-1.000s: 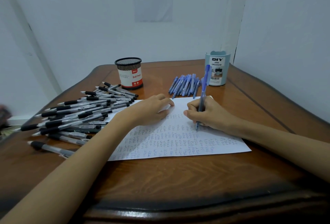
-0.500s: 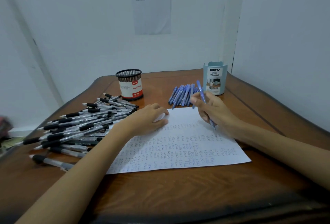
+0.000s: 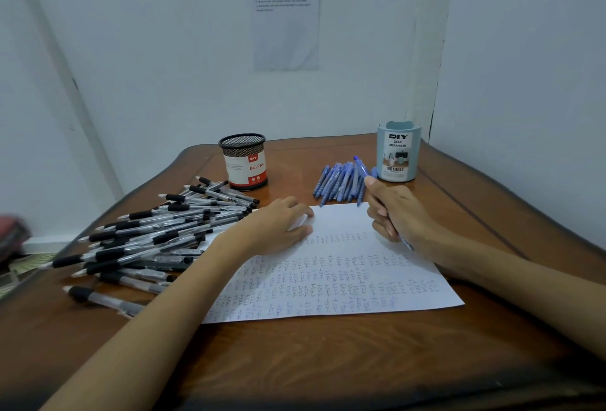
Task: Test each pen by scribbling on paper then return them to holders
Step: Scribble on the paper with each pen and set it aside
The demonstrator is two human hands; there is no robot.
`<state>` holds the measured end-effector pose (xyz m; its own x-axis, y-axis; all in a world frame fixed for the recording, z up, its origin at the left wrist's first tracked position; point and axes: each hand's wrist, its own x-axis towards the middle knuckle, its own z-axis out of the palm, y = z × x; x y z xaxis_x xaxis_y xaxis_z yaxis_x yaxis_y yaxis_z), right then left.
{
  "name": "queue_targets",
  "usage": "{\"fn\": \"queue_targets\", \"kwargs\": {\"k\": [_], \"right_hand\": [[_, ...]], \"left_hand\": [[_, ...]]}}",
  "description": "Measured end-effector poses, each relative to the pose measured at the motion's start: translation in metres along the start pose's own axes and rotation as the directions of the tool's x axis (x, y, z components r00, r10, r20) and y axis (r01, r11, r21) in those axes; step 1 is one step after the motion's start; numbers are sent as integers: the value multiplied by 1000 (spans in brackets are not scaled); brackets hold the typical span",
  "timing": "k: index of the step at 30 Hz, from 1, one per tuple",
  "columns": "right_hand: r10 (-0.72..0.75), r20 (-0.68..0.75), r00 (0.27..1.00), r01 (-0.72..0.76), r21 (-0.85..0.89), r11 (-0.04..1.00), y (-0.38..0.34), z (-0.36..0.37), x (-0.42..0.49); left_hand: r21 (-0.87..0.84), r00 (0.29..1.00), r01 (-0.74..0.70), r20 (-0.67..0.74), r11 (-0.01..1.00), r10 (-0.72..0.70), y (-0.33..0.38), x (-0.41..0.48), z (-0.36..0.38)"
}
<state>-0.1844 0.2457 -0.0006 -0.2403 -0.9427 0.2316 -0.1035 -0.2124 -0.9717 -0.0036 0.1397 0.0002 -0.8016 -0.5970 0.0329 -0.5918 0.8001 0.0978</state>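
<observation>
Head view | right hand (image 3: 398, 213) curls its fingers round pen (image 3: 360, 166): top pokes out at 11 o'clock, tip at 5 | left hand (image 3: 278, 230) lies flat on paper (image 3: 344, 279), fingers loose

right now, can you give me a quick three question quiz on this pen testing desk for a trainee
1. True or false: the right hand grips a black pen.
2. The heap of black pens lies: A left of the paper, B right of it, C inside a holder.
3. Fill in: the left hand rests on the ____.
Key: 1 false, a blue pen; 2 A; 3 paper.
</observation>
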Motion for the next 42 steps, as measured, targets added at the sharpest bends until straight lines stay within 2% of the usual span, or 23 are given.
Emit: {"fn": "queue_targets", "kwargs": {"k": [4,8,13,17,20,26,31,37,40,42], "right_hand": [[21,13,1000,-20,-55,998,2,1,-1],[135,48,990,-118,-255,960,-3,0,-1],[263,73,962,-195,-490,850,-7,-1,3],[272,57,961,-202,-529,824,-5,-7,21],[258,26,966,-187,-618,764,-6,-8,51],[82,-75,994,-106,-862,495,-6,-5,107],[0,-167,986,-158,-932,326,12,-8,118],[-132,-190,973,-126,-914,385,34,-18,124],[-265,-153,952,-33,-912,409,33,-15,125],[-329,-95,939,65,-894,442,24,-5,122]], "left_hand": [[-3,1000,3,2,1000,-3,0,-1,0],[-2,1000,8,12,1000,-8,2,-1,-1],[-2,1000,15,17,1000,-15,3,-1,-1],[-3,1000,11,10,1000,-11,3,-1,-1],[-6,1000,5,6,1000,-5,4,-2,-2],[-8,1000,5,-12,1000,-5,5,-4,-1],[-11,1000,4,-24,1000,-4,4,-2,1],[-7,1000,-2,-3,1000,2,3,-1,0],[-42,1000,6,30,999,-5,-1,-3,-11],[-52,1000,20,-9,998,-20,-8,-6,-20]]}}
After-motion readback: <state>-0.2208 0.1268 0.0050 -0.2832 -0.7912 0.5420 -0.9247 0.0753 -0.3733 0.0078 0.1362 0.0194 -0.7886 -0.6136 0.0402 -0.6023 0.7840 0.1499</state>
